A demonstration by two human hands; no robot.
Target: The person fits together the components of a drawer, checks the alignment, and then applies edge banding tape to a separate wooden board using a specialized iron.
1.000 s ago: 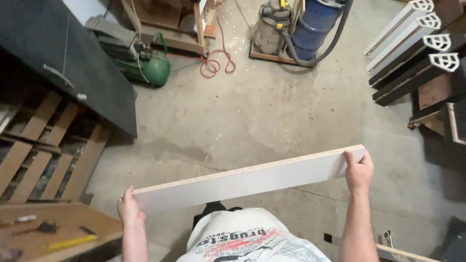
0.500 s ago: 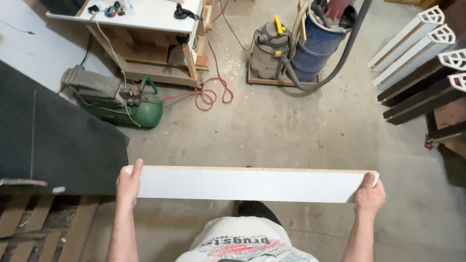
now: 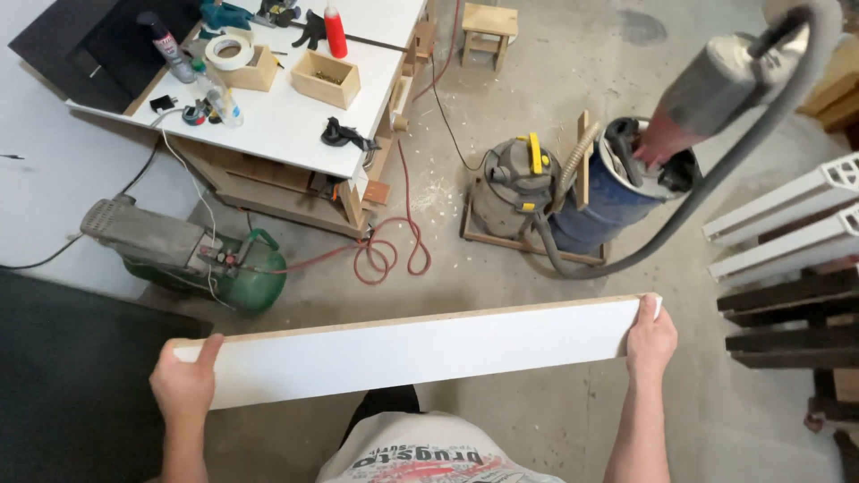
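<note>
Concrete workshop floor [image 3: 501, 295] lies below a long white laminated board with a raw wood edge [image 3: 420, 351], held level, left hand [image 3: 183, 386] and right hand [image 3: 650, 340] clasping its ends.

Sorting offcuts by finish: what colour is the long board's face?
White, with a raw tan edge along the top of the board; clearest in the head view.

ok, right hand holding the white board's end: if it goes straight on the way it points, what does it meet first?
The right hand points up-frame; likely the grey hose by the blue drum, though those sit lower on the floor, so depth is unclear.
</note>
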